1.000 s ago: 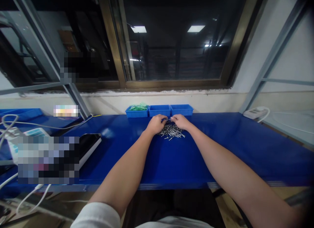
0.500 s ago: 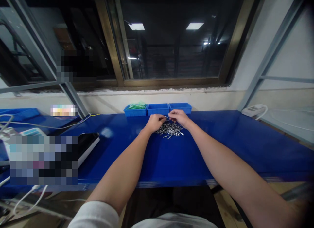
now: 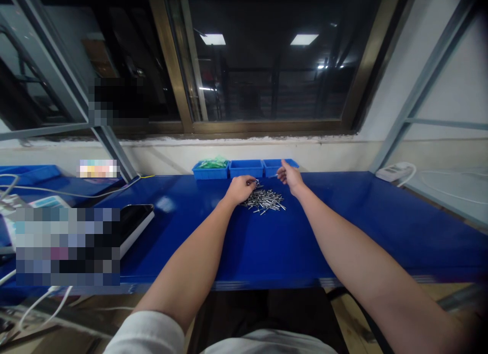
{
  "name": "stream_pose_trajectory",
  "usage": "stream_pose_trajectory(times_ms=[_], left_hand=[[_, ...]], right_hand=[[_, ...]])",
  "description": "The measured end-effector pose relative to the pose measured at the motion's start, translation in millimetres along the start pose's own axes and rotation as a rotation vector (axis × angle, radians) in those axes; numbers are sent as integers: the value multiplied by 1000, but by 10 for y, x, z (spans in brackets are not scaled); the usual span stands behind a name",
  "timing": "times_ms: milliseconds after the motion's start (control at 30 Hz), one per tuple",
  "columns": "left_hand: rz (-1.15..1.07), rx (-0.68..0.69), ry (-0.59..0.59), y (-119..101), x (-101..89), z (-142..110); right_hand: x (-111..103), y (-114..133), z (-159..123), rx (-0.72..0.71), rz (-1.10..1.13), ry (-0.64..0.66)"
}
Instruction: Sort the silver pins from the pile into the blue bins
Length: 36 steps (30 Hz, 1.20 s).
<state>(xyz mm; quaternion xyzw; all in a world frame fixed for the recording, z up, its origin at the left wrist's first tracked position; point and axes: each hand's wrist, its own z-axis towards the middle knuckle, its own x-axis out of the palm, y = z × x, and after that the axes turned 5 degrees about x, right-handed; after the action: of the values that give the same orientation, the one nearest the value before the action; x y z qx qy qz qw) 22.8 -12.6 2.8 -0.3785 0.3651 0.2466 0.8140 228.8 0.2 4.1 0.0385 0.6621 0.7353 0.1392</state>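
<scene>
A heap of thin silver metal pins point(image 3: 267, 201), rivet-like in shape, lies on the blue table. My left hand point(image 3: 239, 190) is at the heap's left edge, its fingers closed on metal pins point(image 3: 256, 182) that stick out by the fingertips. To the right and slightly farther back, my right hand point(image 3: 292, 179) is raised in front of the right blue bin point(image 3: 272, 166). Its fingers are curled and its thumb points up. A thin pale sliver, seemingly a metal pin point(image 3: 275, 176), shows at its fingertips, though blurred.
Beside the right bin stand a middle blue bin point(image 3: 246, 167) and a left blue bin point(image 3: 202, 174) holding green plastic bags point(image 3: 214, 163). A black-topped device point(image 3: 137, 219) lies left on the table point(image 3: 267, 257). A white power strip point(image 3: 394, 171) sits far right. Grey metal posts point(image 3: 114, 153) flank the table.
My right hand has moved right and up, away from my left hand and towards the right bin, its thumb now raised. My left hand has stayed at the heap.
</scene>
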Motion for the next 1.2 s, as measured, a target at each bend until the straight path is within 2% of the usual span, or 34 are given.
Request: stream_pose_trajectory(times_ms=[100, 167, 300, 400, 533, 633, 767, 1100, 1167, 1200], left_hand=[[12, 11, -3, 17, 15, 6], [22, 23, -6, 34, 22, 11], [83, 32, 1, 56, 25, 17], [123, 28, 28, 58, 27, 14], [171, 54, 55, 73, 44, 8], [185, 73, 70, 96, 58, 6], [187, 96, 92, 107, 65, 8], [186, 87, 127, 74, 55, -2], [188, 89, 131, 67, 54, -4], [190, 88, 132, 63, 55, -5]], right_hand=[[-68, 44, -1, -42, 113, 72], [-95, 50, -13, -14, 124, 118], [-92, -25, 18, 90, 61, 85], [-58, -110, 70, 55, -87, 33], [-13, -162, 62, -136, -447, 17], [14, -140, -5, -220, -644, 117], [36, -87, -72, -209, -736, 307], [85, -63, -86, -175, -866, 398], [80, -59, -81, -251, -876, 327], [68, -56, -72, -309, -889, 233]])
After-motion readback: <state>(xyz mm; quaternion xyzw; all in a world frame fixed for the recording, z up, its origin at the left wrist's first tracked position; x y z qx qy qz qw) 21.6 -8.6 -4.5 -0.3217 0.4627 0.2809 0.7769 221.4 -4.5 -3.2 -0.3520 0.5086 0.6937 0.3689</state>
